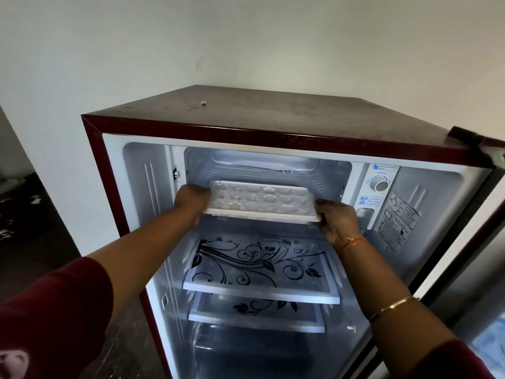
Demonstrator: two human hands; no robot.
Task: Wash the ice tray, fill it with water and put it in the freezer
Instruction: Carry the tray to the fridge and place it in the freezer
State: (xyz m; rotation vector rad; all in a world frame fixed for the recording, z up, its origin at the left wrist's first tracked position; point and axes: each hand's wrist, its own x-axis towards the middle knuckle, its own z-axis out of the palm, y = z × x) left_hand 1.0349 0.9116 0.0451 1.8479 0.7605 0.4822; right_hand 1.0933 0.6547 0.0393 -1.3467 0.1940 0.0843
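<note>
A white ice tray (262,201) with shaped moulds is held level at the mouth of the freezer compartment (267,166), its far edge just inside the opening. My left hand (191,199) grips the tray's left end. My right hand (337,218) grips its right end, fingers curled round the rim. The freezer compartment is lit and nothing lies inside it. The tray's moulds look glossy; whether they hold water I cannot tell.
The maroon fridge (273,116) stands open, its door (486,242) swung to the right. Below the tray are two glass shelves (259,272) with a black floral print. A thermostat dial (379,184) sits right of the freezer. Dark floor (32,228) lies to the left.
</note>
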